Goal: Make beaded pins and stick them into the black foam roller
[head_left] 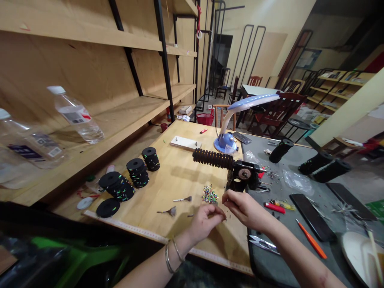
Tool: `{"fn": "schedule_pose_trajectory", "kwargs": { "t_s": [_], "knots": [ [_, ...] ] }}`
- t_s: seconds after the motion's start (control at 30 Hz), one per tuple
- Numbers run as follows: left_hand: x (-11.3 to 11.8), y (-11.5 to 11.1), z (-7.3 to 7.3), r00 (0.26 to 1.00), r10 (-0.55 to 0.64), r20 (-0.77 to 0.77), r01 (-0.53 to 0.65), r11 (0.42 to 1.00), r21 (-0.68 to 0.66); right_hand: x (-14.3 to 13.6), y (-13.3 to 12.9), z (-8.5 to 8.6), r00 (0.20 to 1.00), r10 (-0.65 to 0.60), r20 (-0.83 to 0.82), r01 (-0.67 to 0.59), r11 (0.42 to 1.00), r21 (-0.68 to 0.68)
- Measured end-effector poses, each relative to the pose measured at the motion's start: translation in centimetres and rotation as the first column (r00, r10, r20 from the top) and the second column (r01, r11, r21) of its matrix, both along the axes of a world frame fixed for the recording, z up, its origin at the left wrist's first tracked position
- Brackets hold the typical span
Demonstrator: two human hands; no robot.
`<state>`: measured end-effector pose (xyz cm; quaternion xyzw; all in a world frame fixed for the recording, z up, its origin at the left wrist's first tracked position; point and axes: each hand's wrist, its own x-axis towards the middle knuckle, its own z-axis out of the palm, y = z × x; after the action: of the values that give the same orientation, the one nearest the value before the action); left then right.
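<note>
My left hand [207,222], with two bangles at the wrist, is pinched closed low over the wooden table; what its fingertips hold is too small to name. Close beside it on the right, my right hand [242,206] is also pinched, its contents hidden. Just beyond the hands lies a pile of small multicoloured pieces [210,194]. A black clamped device [244,174] with a ridged black roll [213,158] stands behind my right hand. Left of my left hand are two small tufts of thin dark strands [171,211], [187,199].
Black spools [116,186] stand along the left table edge. A blue lamp [225,141] and a white board [186,143] are at the back. On the grey mat at right lie a phone [312,216], an orange pen [311,239], scissors [264,244] and a bowl [360,256].
</note>
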<state>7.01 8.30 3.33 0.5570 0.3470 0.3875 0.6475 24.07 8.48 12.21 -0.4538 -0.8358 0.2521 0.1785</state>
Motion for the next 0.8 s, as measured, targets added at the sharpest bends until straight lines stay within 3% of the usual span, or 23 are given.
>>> {"fn": "schedule_pose_trajectory", "kwargs": {
  "t_s": [0.2,0.37,0.53,0.8],
  "knots": [
    [-0.2,-0.1,-0.4,0.997,0.019,-0.072,-0.015,0.998,0.060,0.1,0.1,0.0,1.000,-0.008,-0.003,0.008,1.000,-0.016],
    [-0.1,0.0,0.7,0.999,-0.048,0.012,0.047,0.997,0.058,0.0,0.1,0.1,1.000,-0.018,-0.005,0.018,1.000,-0.018],
    [0.8,0.6,1.6,1.000,0.001,0.027,-0.005,0.992,0.128,-0.1,0.1,0.0,0.999,0.006,-0.033,-0.008,0.998,-0.068],
    [0.9,0.1,0.2,0.999,-0.040,0.034,0.038,0.998,0.057,0.5,-0.2,-0.1,0.997,-0.064,0.030,0.063,0.998,0.032]
  ]
}}
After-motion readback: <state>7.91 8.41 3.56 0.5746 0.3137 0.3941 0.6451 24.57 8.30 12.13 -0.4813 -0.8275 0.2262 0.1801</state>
